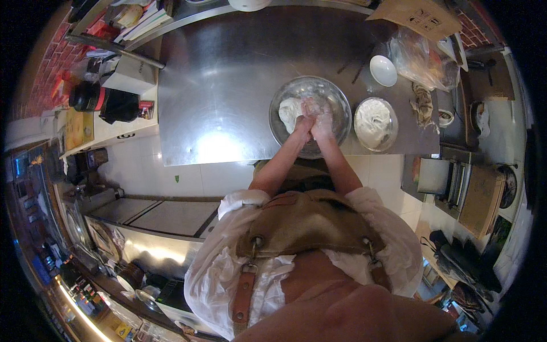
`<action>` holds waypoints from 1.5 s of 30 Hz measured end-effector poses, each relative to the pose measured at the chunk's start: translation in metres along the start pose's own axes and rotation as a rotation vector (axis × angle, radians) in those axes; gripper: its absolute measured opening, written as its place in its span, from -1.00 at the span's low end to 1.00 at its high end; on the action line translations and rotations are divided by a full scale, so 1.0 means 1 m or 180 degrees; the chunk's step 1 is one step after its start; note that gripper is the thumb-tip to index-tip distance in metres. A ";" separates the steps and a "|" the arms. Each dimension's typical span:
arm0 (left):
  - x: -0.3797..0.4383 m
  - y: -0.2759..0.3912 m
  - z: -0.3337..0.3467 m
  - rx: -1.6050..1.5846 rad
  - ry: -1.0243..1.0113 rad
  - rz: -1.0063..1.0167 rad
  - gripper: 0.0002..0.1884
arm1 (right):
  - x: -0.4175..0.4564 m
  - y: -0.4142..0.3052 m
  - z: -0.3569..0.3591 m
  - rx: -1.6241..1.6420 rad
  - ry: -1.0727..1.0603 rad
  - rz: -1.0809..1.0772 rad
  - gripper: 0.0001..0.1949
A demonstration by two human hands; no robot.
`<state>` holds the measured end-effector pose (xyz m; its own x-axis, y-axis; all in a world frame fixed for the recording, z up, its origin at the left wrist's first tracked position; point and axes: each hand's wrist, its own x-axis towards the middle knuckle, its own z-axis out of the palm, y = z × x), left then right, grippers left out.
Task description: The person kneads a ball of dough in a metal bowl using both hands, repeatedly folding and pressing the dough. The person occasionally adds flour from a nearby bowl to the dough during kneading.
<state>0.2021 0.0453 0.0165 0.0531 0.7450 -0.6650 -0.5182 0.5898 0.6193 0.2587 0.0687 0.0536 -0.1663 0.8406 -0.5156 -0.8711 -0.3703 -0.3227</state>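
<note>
Both of my hands meet inside a large metal mixing bowl [340, 132] near the front edge of the steel table. My left hand [304, 124] lies against my right hand [321, 125], and the two overlap, dusted with white flour. Which one lies on top is hard to tell, and whether anything sits between them is hidden. A lump of white dough [289, 112] rests in the bowl to the left of the hands. Just right of the bowl stands a smaller bowl of white flour [372, 122].
A small white bowl [383, 71], chopsticks [359, 72], plastic bags [421, 60] and a crumpled brown cloth or paper [423, 104] lie on the table's right part. A cardboard box [416, 19] is at the back right. Behind me runs a steel counter [171, 218].
</note>
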 end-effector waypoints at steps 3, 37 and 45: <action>-0.020 -0.004 0.011 -0.1203 -0.0849 -0.0103 -0.53 | 0.019 -0.018 -0.013 0.1140 0.0117 0.0212 -0.41; -0.048 0.016 0.028 -0.1616 -0.0546 -0.0293 -0.63 | 0.057 -0.005 -0.034 -0.0863 0.0111 0.0552 -0.37; 0.017 -0.021 -0.003 -0.2243 -0.0662 -0.0332 -0.76 | 0.053 0.011 -0.054 -0.1736 -0.0253 0.0511 -0.36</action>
<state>0.2116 0.0446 -0.0094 0.2565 0.7809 -0.5696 -0.9228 0.3731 0.0960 0.2651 0.0881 -0.0202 -0.3295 0.7763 -0.5374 -0.4712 -0.6284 -0.6189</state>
